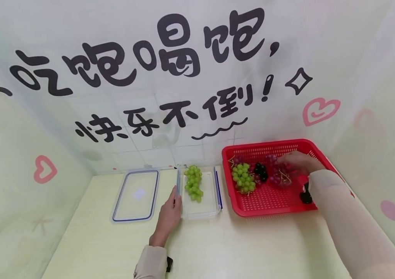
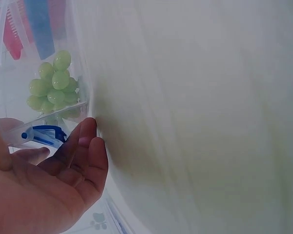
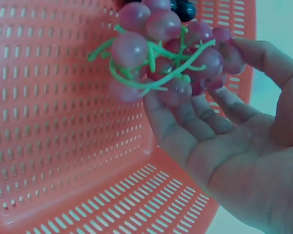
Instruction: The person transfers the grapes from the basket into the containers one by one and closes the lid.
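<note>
My left hand (image 1: pixel 170 217) holds the left side of a clear plastic container (image 1: pixel 201 214), with fingers beside a blue-edged clip flap (image 2: pixel 46 134). A bunch of green grapes (image 1: pixel 193 184) lies inside the container, towards its left. Over the red basket (image 1: pixel 270 211), my right hand (image 3: pixel 229 131) grips a bunch of red grapes (image 3: pixel 161 63); its fingers are beneath and beside the grapes, with the green stems facing the camera.
Inside the basket are another green bunch (image 1: pixel 243 180), dark grapes (image 1: pixel 261 171) and more red grapes (image 1: pixel 238 159). A dark bunch (image 1: pixel 305 197) is near its right side, partly hidden by the sleeve. The blue-rimmed lid (image 1: pixel 136 197) lies left of the container. A printed curtain (image 1: pixel 183 89) stands behind.
</note>
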